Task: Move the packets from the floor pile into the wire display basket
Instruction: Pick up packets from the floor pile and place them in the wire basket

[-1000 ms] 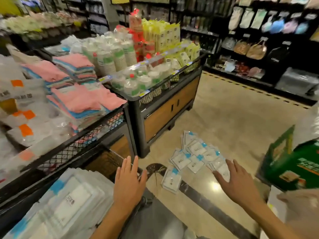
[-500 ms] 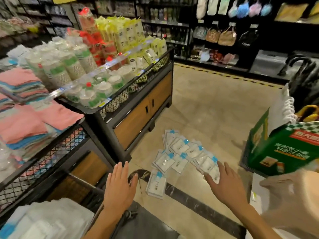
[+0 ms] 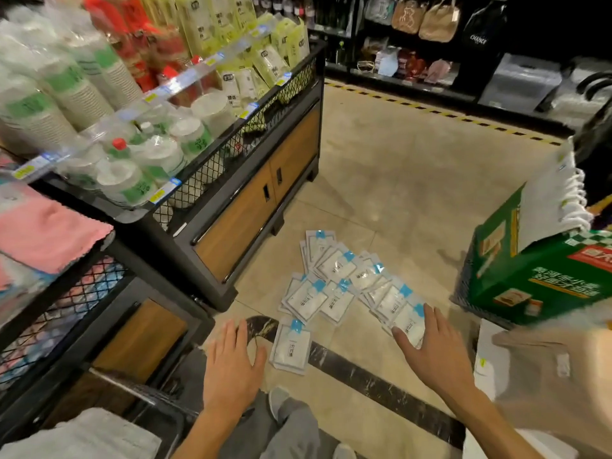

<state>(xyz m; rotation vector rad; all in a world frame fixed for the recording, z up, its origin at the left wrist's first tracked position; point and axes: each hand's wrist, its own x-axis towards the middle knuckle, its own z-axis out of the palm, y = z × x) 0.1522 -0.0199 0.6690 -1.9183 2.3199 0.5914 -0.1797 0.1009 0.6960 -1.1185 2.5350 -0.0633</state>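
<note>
Black mesh of wire display basket (image 3: pixel 66 313) sitting at your left, white packets (image 3: pixel 82 435) already lying at lower left corner. Your left hand (image 3: pixel 231 369) hovering flat, fingers straight and apart, gripping nothing. Single packet (image 3: pixel 291 347) lying just beside it on floor. Floor pile (image 3: pixel 347 283) spreading beyond. Your right hand (image 3: pixel 430 352) reaching over pile's near edge, fingers spread, holding nothing. Green carton (image 3: pixel 530 273) standing at right.

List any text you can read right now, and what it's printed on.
"CHANCE": black bag hanging on the back shelf.
Green carton: white Chinese print, too blurred to read.
Packets on the floor: label print too small.
Shelf price tags: unreadable.
</note>
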